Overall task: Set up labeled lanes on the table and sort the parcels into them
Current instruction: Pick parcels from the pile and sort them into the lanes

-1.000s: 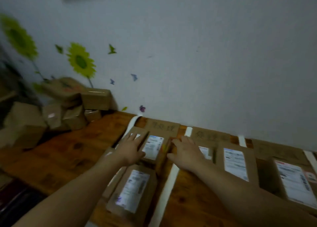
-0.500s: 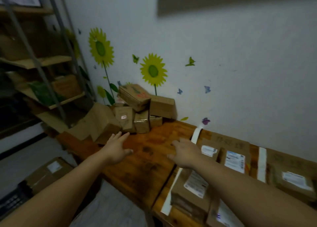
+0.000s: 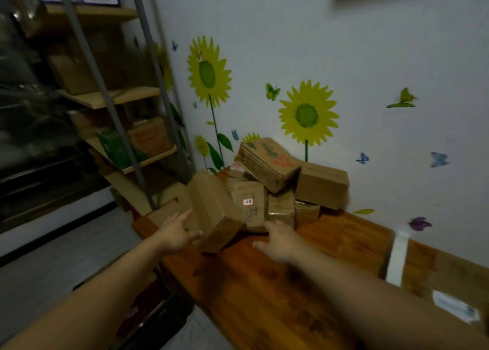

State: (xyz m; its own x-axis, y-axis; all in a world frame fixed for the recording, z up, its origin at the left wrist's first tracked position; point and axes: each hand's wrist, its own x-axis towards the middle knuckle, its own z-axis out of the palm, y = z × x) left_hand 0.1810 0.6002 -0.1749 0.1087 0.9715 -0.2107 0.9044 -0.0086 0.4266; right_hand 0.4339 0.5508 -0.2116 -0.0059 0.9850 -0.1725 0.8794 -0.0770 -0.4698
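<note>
A heap of brown cardboard parcels (image 3: pixel 277 188) is piled in the far left corner of the wooden table (image 3: pixel 304 283), against the wall. A long tilted parcel (image 3: pixel 211 212) leans at the heap's front left. My left hand (image 3: pixel 177 233) is open with its fingers touching that parcel's left side. My right hand (image 3: pixel 277 241) is open, palm down, just in front of a parcel with a small white sticker (image 3: pixel 248 207). A white tape lane strip (image 3: pixel 397 257) crosses the table at right, with a labelled parcel (image 3: pixel 455 304) beyond it.
A metal shelf rack (image 3: pixel 116 106) holding boxes stands left of the table. Sunflower and butterfly stickers cover the white wall (image 3: pixel 370 58) behind the heap. The table's front edge drops to a grey floor (image 3: pixel 66 265), where a dark object lies below.
The view has swung left from the lanes to the parcel heap. Both hands left the sorted parcels and reached forward to the heap; the left hand now touches the tilted parcel.
</note>
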